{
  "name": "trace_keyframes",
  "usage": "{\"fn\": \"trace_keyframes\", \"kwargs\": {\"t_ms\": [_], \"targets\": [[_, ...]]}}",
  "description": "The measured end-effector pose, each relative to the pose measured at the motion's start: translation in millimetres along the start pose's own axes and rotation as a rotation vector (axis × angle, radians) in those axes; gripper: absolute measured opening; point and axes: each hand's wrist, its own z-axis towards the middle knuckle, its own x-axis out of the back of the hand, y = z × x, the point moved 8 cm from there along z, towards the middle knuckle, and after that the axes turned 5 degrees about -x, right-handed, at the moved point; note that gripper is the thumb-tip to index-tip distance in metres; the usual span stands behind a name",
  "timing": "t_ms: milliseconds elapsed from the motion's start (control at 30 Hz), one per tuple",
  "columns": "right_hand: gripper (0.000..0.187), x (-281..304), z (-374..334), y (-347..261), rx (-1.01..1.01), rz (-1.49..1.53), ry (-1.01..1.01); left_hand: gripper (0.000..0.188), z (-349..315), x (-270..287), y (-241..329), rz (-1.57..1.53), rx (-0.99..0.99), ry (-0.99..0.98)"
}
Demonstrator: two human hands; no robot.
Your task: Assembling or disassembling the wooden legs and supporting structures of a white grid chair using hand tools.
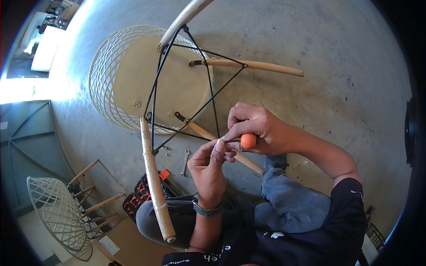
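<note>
My right hand (259, 128) is closed round a tool with a rounded orange handle end (248, 141); the rest of that tool is hidden by the fingers. My left hand (209, 166) meets it at the fingertips, thumb and forefinger pinched on something too small to make out. Just beyond both hands lies an overturned chair, its cream lattice seat (151, 84) underside up. Black metal rods (213, 95) brace its wooden legs. One pale leg (153, 177), seemingly wrapped, extends past my left forearm; another leg (202, 131) passes behind my hands.
On the concrete floor (328, 75) lie a spanner (185, 162) and small hardware (167, 151). A black and orange tool case (138, 197) sits by my left knee. At the lower left are a second lattice chair (57, 217) and a cardboard box (133, 244).
</note>
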Motion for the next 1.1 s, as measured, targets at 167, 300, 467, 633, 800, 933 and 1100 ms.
{"fn": "trace_keyframes", "kwargs": {"t_ms": [167, 300, 467, 633, 800, 933, 1100], "targets": [[0.025, 0, 13, 4, -0.073, 0.162, 0.052, 0.021, -2, 17, -4, -0.255, 0.081, 0.056], [0.041, 38, 15, 3, -0.183, -0.046, 0.118, 0.021, 2, 28, -4, -0.413, 0.106, 0.16], [0.047, 60, -18, 31, -0.39, 0.484, 0.363, 0.019, 5, 30, -4, -0.409, 0.08, 0.149], [0.049, 62, -26, 44, -0.387, 0.645, 0.441, 0.019, 7, 35, 2, -0.42, -0.044, 0.189], [0.053, 60, -22, 48, -0.369, 0.7, 0.483, 0.02, 8, 37, 14, -0.385, -0.056, 0.218], [0.05, 55, -20, 52, -0.369, 0.742, 0.481, 0.019, 9, 39, 16, -0.352, -0.072, 0.188], [0.05, 50, -21, 57, -0.39, 0.818, 0.479, 0.019, 9, 42, 15, -0.436, -0.072, 0.211]]}}
